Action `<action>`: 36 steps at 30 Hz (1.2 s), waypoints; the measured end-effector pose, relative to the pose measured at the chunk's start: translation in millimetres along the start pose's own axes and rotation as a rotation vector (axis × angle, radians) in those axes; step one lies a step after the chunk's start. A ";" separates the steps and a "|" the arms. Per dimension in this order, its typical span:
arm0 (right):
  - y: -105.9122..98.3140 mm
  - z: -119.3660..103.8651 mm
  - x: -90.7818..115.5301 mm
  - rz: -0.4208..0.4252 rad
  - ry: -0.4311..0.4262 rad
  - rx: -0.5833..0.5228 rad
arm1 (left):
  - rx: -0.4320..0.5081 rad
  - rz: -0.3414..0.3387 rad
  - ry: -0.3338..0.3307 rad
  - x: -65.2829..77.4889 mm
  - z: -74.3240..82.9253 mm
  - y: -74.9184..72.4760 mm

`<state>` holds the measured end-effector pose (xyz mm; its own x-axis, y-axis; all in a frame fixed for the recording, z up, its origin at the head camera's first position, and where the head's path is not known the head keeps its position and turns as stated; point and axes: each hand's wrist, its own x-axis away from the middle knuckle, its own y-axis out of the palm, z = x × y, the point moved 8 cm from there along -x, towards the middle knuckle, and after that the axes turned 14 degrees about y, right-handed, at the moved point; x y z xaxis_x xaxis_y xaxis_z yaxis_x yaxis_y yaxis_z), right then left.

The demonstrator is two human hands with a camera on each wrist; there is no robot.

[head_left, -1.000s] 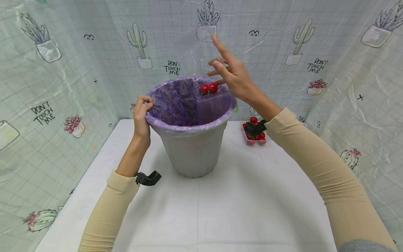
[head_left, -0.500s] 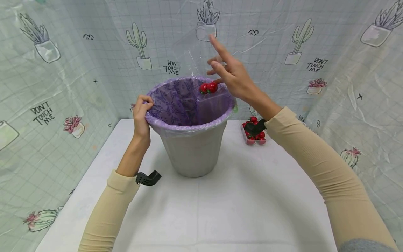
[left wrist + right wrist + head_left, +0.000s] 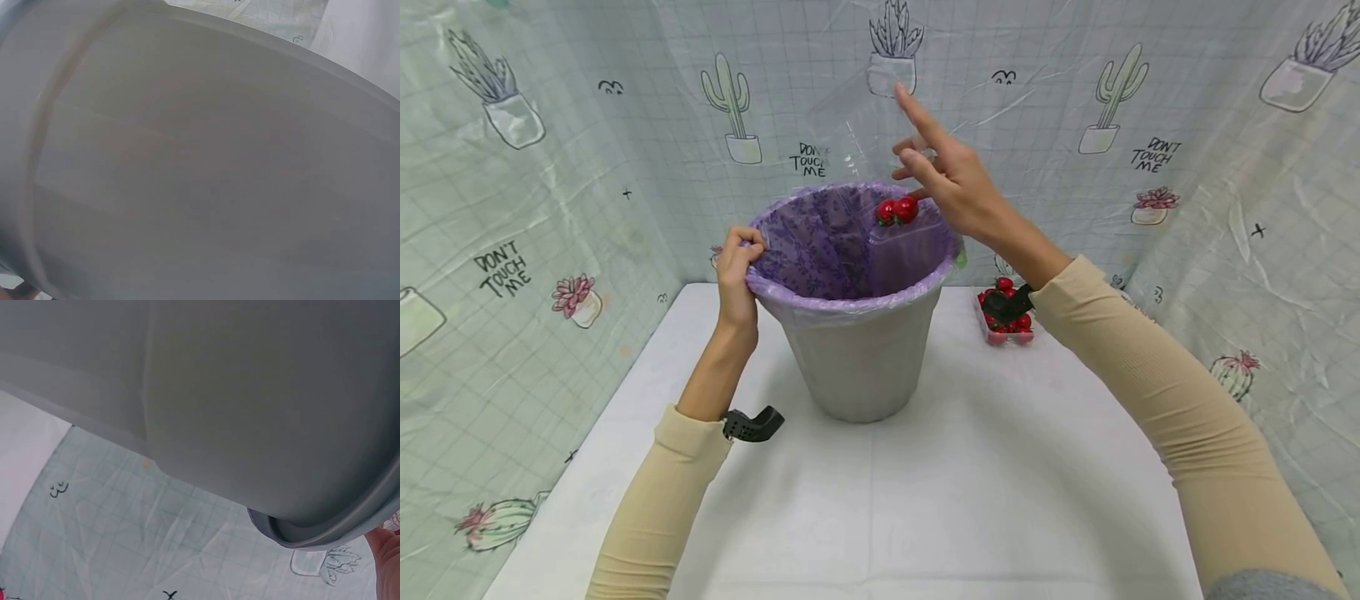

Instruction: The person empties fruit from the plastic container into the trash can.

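Bin (image 3: 865, 358): in the middle of the table (image 3: 970, 492), with a purple bag (image 3: 797, 250) lining it and folded over its rim.
Left hand (image 3: 739, 267): its grip is tight on the bin's left rim.
Right hand (image 3: 951, 175): up at the far right side, pointing finger straight; I can't tell if its grip has hold of anything.
Clear plastic (image 3: 850, 150): just left of the right hand. It sits a bit more left than a moment ago and covers some wall words now.
Red fruits (image 3: 897, 211): two, over the far right of the bin's mouth, in the same spot.
What it means: a tiny change, so the job seems hardly further along.
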<state>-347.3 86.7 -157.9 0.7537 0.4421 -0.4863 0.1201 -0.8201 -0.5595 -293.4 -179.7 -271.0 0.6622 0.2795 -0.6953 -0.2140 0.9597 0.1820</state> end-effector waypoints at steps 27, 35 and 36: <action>1.3 -5.9 1.9 0.011 -0.020 0.046 | -0.004 0.000 0.000 0.3 1.9 0.6; 0.3 -5.9 1.7 0.017 -0.013 0.039 | -0.001 0.003 -0.001 0.0 2.0 1.1; -0.3 -5.8 1.8 0.019 -0.011 0.039 | 0.000 0.003 -0.001 -0.2 2.1 1.2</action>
<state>-342.3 85.6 -154.7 0.7483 0.4304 -0.5047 0.0801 -0.8139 -0.5754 -292.3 -178.5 -269.3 0.6625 0.2824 -0.6938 -0.2160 0.9589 0.1840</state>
